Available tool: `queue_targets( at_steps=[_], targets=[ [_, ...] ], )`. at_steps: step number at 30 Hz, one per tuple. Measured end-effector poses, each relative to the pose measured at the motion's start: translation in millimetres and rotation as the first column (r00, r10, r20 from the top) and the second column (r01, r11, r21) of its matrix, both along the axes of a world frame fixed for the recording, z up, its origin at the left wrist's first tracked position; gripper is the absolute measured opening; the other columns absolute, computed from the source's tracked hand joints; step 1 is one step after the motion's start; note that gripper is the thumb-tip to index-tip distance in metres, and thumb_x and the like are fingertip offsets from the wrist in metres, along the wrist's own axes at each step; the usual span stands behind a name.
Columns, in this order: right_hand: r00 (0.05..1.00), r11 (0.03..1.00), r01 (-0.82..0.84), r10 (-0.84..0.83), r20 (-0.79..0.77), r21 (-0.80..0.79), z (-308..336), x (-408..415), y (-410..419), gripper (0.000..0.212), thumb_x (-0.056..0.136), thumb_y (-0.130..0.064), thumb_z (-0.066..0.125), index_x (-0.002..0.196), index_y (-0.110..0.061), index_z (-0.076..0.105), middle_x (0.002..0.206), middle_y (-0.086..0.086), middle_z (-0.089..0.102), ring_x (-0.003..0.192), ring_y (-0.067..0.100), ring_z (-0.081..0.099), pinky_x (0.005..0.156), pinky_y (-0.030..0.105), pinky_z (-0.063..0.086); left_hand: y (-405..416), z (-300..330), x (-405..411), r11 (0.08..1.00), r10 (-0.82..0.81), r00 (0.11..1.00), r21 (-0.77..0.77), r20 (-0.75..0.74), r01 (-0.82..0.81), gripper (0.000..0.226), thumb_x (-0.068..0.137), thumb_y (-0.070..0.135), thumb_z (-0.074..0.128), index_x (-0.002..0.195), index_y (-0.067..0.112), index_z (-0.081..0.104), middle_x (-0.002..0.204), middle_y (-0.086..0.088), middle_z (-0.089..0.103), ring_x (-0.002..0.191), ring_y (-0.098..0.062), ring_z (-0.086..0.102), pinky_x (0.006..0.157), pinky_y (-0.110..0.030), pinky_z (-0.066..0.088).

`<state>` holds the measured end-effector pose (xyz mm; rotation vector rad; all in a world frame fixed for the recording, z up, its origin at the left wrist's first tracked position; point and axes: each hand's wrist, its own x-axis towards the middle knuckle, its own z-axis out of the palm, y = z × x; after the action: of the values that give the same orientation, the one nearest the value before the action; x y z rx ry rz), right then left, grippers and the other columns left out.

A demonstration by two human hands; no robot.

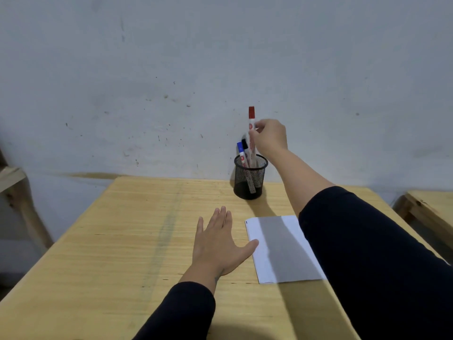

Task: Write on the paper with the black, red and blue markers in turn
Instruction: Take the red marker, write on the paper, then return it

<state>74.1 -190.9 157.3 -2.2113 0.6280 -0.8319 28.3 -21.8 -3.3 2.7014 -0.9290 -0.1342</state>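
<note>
A black mesh pen cup (250,179) stands at the table's far edge near the wall. My right hand (270,137) grips the red marker (251,126) upright, its lower end still inside the cup. The blue marker (240,152) and the black marker (245,146) lean in the cup beside it. A white sheet of paper (282,249) lies on the table, partly under my right sleeve, with a small black mark at its top left corner. My left hand (218,241) rests flat on the table, fingers apart, its thumb touching the paper's left edge.
The wooden table (122,241) runs up to a grey, scuffed wall. Another wooden table edge (431,207) shows at the right, and a wooden frame (12,182) at the left.
</note>
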Motion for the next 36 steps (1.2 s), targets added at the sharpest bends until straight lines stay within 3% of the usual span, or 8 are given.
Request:
queue_targets(
  at_steps=[2, 9, 12, 15, 23, 30, 33, 36],
  targets=[
    [0.998, 0.999, -0.042, 0.041, 0.047, 0.032, 8.5, -16.3, -0.8, 0.028, 0.095, -0.021, 0.056, 0.114, -0.005, 0.069, 0.105, 0.012, 0.071, 0.095, 0.025, 0.066, 0.088, 0.036, 0.053, -0.2, 1.1, -0.2, 1.0, -0.005, 1.0, -0.002, -0.006, 0.005, 0.1, 0.077, 0.079, 0.027, 0.151, 0.017, 0.001, 0.161, 0.006, -0.007, 0.146, -0.007, -0.012, 0.119, -0.044, -0.009],
    [0.978, 0.951, -0.193, 0.206, -0.029, 0.243, -19.5, -86.4, 10.6, 0.023, 0.094, -0.015, 0.056, 0.113, -0.011, 0.069, 0.092, 0.005, 0.066, 0.068, 0.015, 0.062, 0.055, 0.019, 0.046, -0.3, 21.2, 2.2, 0.97, -0.007, 0.994, -0.244, -0.112, -0.021, 0.085, 0.088, 0.061, 0.042, 0.151, 0.022, 0.0, 0.161, 0.004, 0.008, 0.147, -0.013, 0.007, 0.12, -0.046, 0.002],
    [0.951, 0.935, -0.257, 0.29, -0.112, 0.244, -38.1, -111.3, 17.6, 0.019, 0.092, -0.013, 0.059, 0.107, -0.012, 0.071, 0.083, 0.002, 0.065, 0.063, 0.013, 0.061, 0.055, 0.017, 0.041, -4.6, 51.6, 1.1, 0.88, 0.009, 0.988, -0.471, 0.153, 0.065, 0.062, 0.095, 0.033, 0.051, 0.148, 0.023, 0.021, 0.153, 0.003, 0.033, 0.137, -0.016, 0.035, 0.113, -0.043, 0.027],
    [0.929, 0.909, -0.31, 0.352, -0.114, 0.279, -48.8, -130.4, 23.7, 0.015, 0.093, -0.013, 0.06, 0.103, -0.01, 0.071, 0.079, 0.0, 0.064, 0.065, 0.018, 0.063, 0.064, 0.025, 0.05, -5.9, 75.4, 2.3, 0.864, -0.033, 0.934, -0.46, 0.356, 0.206, 0.045, 0.094, 0.024, 0.054, 0.137, 0.023, 0.042, 0.139, 0.005, 0.049, 0.121, -0.018, 0.051, 0.097, -0.038, 0.04],
    [0.897, 0.89, -0.347, 0.407, -0.171, 0.297, -53.0, -147.7, 29.2, 0.018, 0.094, -0.011, 0.058, 0.106, -0.01, 0.071, 0.079, -0.006, 0.061, 0.066, 0.013, 0.062, 0.065, 0.021, 0.048, 1.8, 81.8, -0.9, 0.829, -0.111, 0.873, -0.441, 0.475, 0.345, 0.026, 0.093, 0.019, 0.056, 0.118, 0.02, 0.06, 0.109, 0.0, 0.064, 0.094, -0.023, 0.059, 0.073, -0.036, 0.047],
    [0.996, 0.996, -0.002, 0.01, 0.086, -0.088, -67.9, -141.6, 35.5, 0.016, 0.089, -0.017, 0.064, 0.103, -0.015, 0.072, 0.099, 0.003, 0.06, 0.098, 0.017, 0.051, 0.07, 0.015, 0.03, -6.9, 86.1, -4.4, 0.804, 0.07, 0.89, -0.553, 0.451, 0.217, 0.022, 0.096, 0.025, 0.051, 0.105, 0.015, 0.067, 0.098, 0.0, 0.066, 0.08, -0.02, 0.059, 0.062, -0.027, 0.036],
    [0.981, 0.966, 0.051, -0.096, 0.168, 0.255, -68.3, -134.5, 45.3, 0.017, 0.09, -0.025, 0.059, 0.092, -0.011, 0.068, 0.078, 0.0, 0.061, 0.072, 0.014, 0.056, 0.063, 0.024, 0.045, -13.5, 92.6, -12.7, 0.798, 0.18, 0.893, -0.592, 0.413, 0.113, 0.025, 0.098, 0.026, 0.047, 0.109, 0.016, 0.066, 0.099, 0.001, 0.065, 0.079, -0.017, 0.057, 0.058, -0.026, 0.033],
    [0.991, 0.625, -0.092, -0.015, 0.13, 0.775, -59.8, -131.3, 52.5, 0.033, 0.094, -0.04, 0.052, 0.081, -0.012, 0.063, 0.062, 0.0, 0.058, 0.054, 0.015, 0.05, 0.05, 0.026, 0.047, -17.4, 93.3, -24.4, 0.803, 0.139, 0.903, -0.581, 0.405, 0.137, 0.024, 0.098, 0.025, 0.045, 0.105, 0.017, 0.066, 0.099, 0.001, 0.064, 0.081, -0.017, 0.058, 0.057, -0.029, 0.037]
  ],
)
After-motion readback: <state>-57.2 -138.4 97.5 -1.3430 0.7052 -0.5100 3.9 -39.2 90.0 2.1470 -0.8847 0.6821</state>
